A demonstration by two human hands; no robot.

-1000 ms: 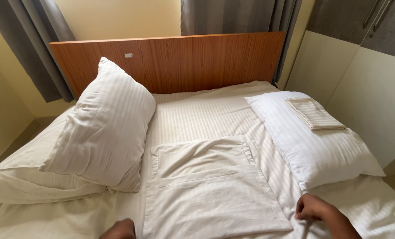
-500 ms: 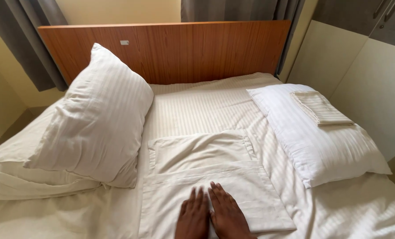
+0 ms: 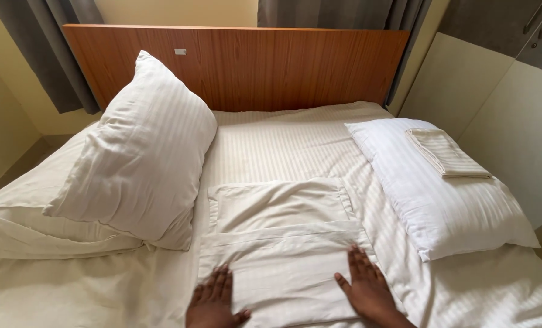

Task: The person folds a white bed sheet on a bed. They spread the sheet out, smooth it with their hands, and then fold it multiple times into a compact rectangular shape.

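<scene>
The head view looks down the length of a bed (image 3: 283, 146) toward its wooden headboard (image 3: 240, 67). Both hands lie flat, palms down and fingers spread, on a folded white pillowcase (image 3: 283, 249) that sits in the middle of the bed near its foot end. The left hand (image 3: 213, 304) presses on the pillowcase's near left corner, its fingers pointing up toward the headboard and its thumb stretched out to the right. The right hand (image 3: 365, 285) presses on the near right edge, fingers likewise pointing forward and thumb reaching inward to the left. Neither hand grips anything; both are open and simply resting on the cloth, well apart from each other with bare fabric between them.

The lower frame edge cuts off both wrists, so only a short stretch of the right forearm shows and none of the left. The near edge of the pillowcase also runs out of the frame, and whether it has further layers folded beneath cannot be made out. The underside of the propped pillow's lower corner is hidden where it sinks into the one below it.

Counted: two hands; three pillows, namely one propped pillow (image 3: 140, 152) leaning against the headboard on the left, one flat pillow (image 3: 28, 225) lying under it, and one right pillow (image 3: 441, 194) lying flat; one small folded striped cloth (image 3: 447, 155) on top of the right pillow; one pillowcase under the hands; and grey curtains (image 3: 52, 48) at both sides behind the headboard.
</scene>
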